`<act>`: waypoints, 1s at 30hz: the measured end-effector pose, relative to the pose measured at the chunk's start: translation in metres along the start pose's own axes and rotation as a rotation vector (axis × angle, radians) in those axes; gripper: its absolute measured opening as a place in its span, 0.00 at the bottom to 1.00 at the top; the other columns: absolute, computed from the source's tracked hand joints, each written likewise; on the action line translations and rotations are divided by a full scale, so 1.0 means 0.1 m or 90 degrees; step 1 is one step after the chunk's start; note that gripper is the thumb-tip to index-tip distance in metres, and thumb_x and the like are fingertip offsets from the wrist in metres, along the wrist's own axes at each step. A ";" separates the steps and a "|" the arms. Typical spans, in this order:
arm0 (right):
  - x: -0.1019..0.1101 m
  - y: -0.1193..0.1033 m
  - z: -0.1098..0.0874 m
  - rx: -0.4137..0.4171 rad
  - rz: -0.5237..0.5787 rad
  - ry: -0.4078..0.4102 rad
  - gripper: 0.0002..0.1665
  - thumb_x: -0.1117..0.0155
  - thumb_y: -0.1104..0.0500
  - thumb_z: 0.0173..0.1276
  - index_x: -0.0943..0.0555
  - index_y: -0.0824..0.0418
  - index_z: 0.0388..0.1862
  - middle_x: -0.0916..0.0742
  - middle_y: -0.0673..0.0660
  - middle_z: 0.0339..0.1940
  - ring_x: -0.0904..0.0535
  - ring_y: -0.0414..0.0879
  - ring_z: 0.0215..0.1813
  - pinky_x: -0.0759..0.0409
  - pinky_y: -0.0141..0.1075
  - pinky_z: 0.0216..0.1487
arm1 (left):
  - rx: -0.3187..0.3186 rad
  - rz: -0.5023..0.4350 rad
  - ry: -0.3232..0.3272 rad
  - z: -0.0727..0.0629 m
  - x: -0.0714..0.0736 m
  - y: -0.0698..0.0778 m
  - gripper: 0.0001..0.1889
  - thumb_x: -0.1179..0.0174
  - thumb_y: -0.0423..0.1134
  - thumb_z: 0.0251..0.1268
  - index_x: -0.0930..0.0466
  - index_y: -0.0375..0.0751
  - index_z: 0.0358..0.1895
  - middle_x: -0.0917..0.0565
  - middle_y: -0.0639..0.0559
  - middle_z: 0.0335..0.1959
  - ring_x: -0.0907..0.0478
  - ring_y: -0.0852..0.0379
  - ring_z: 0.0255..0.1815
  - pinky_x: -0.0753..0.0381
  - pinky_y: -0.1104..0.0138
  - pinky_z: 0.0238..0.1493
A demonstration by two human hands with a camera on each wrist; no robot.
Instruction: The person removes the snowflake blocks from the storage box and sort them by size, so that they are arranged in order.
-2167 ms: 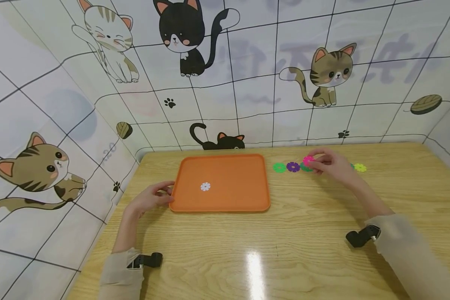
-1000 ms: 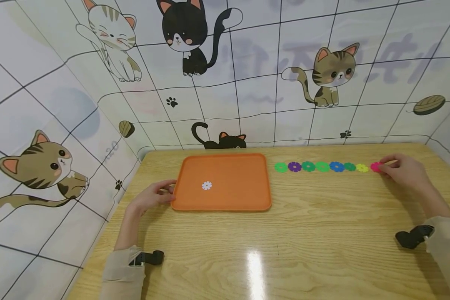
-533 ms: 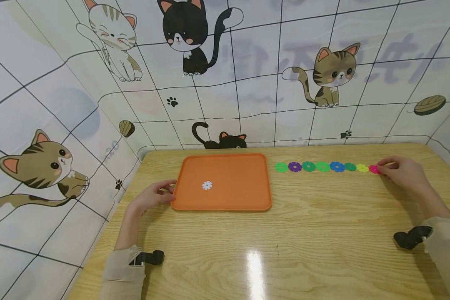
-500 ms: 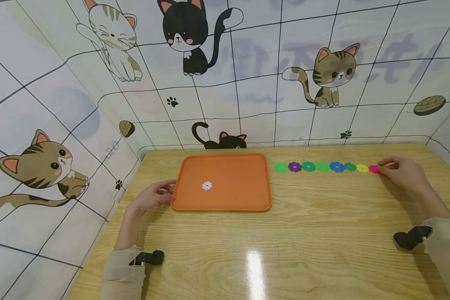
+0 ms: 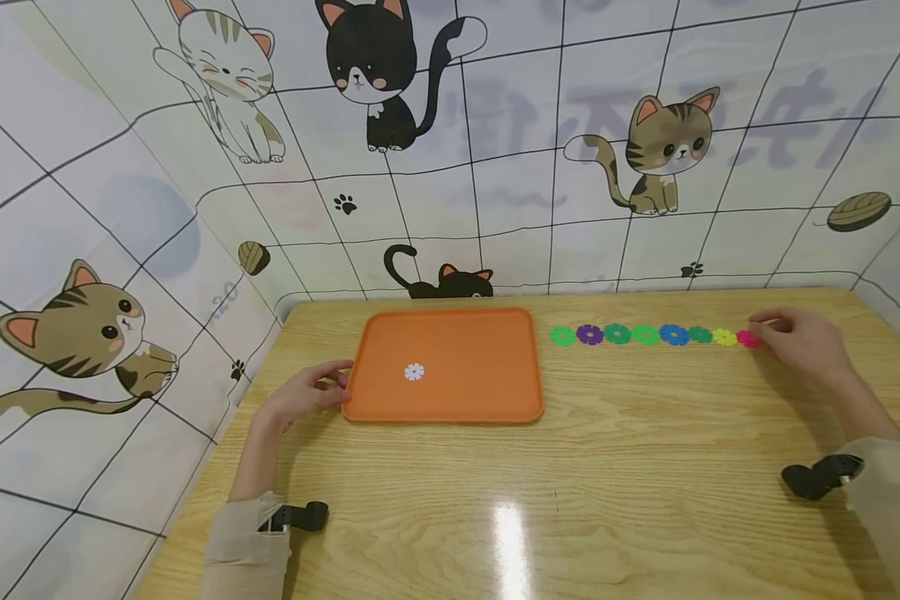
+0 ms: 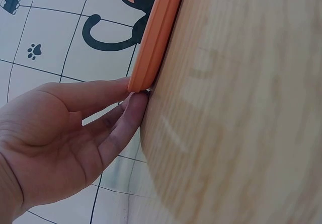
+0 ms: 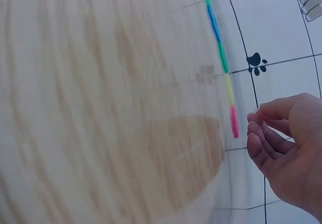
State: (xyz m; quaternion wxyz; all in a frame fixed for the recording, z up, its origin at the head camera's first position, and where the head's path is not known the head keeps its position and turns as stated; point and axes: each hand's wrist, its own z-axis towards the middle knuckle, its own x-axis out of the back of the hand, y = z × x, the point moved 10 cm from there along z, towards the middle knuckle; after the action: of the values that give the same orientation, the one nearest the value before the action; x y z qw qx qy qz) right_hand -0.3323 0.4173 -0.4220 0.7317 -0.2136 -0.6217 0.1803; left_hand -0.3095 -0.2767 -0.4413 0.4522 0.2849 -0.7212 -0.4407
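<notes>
My left hand [image 5: 306,393] is at the left edge of the orange tray [image 5: 480,367], its thumb and fingers pinching the tray's rim in the left wrist view. A white snowflake disc [image 5: 414,372] lies on the tray. My right hand [image 5: 806,340] hovers at the right end of a row of discs, fingers loosely curled and holding nothing. In the right wrist view its fingertips are apart from the pink snowflake disc [image 7: 234,122]. Beside the pink one lies a yellow disc [image 5: 724,337]; further left come a blue disc [image 5: 674,334], green ones and a purple disc [image 5: 589,334].
The row of discs runs along the back of the wooden table [image 5: 607,483], right of the tray. A wall covering with printed cats [image 5: 667,150] stands right behind the table and along its left side.
My right hand carried the pink disc rightward over the row, slid it left against the yellow one and let go, lifting slightly. My left hand stays at the tray.
</notes>
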 end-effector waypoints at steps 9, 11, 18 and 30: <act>-0.13 -0.41 0.02 0.058 0.065 -0.006 0.22 0.45 0.55 0.79 0.22 0.74 0.56 0.15 0.72 0.39 0.25 0.31 0.27 0.27 0.30 0.26 | -0.003 0.001 -0.001 0.00 0.00 0.02 0.34 0.41 0.26 0.71 0.44 0.23 0.75 0.29 0.30 0.54 0.25 0.50 0.48 0.17 0.64 0.50; -0.16 -0.54 0.02 0.073 0.083 -0.011 0.22 0.45 0.55 0.79 0.22 0.73 0.57 0.15 0.72 0.42 0.24 0.31 0.28 0.26 0.31 0.27 | -0.003 0.003 -0.002 0.00 0.00 0.02 0.33 0.41 0.26 0.71 0.44 0.23 0.75 0.29 0.30 0.54 0.25 0.50 0.49 0.17 0.64 0.50; -0.30 -1.02 0.05 0.123 0.102 -0.027 0.22 0.43 0.52 0.79 0.20 0.68 0.58 0.15 0.70 0.47 0.29 0.23 0.36 0.26 0.31 0.31 | -0.002 0.012 0.001 -0.02 0.00 0.02 0.33 0.40 0.27 0.71 0.43 0.24 0.75 0.28 0.29 0.55 0.25 0.49 0.49 0.17 0.64 0.50; -0.67 -1.83 0.04 0.215 0.151 -0.077 0.17 0.40 0.56 0.77 0.19 0.67 0.56 0.13 0.65 0.43 0.18 0.56 0.42 0.25 0.33 0.34 | -0.002 0.008 -0.002 -0.02 -0.01 0.02 0.33 0.41 0.27 0.71 0.43 0.24 0.75 0.28 0.30 0.55 0.25 0.48 0.50 0.17 0.64 0.50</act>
State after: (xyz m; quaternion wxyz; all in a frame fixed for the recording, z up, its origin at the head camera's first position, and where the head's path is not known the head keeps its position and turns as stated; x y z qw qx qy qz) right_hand -0.3475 0.2279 -0.3791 0.6919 -0.1482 -0.5961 0.3794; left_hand -0.3075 -0.2754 -0.4392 0.4545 0.2789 -0.7229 -0.4394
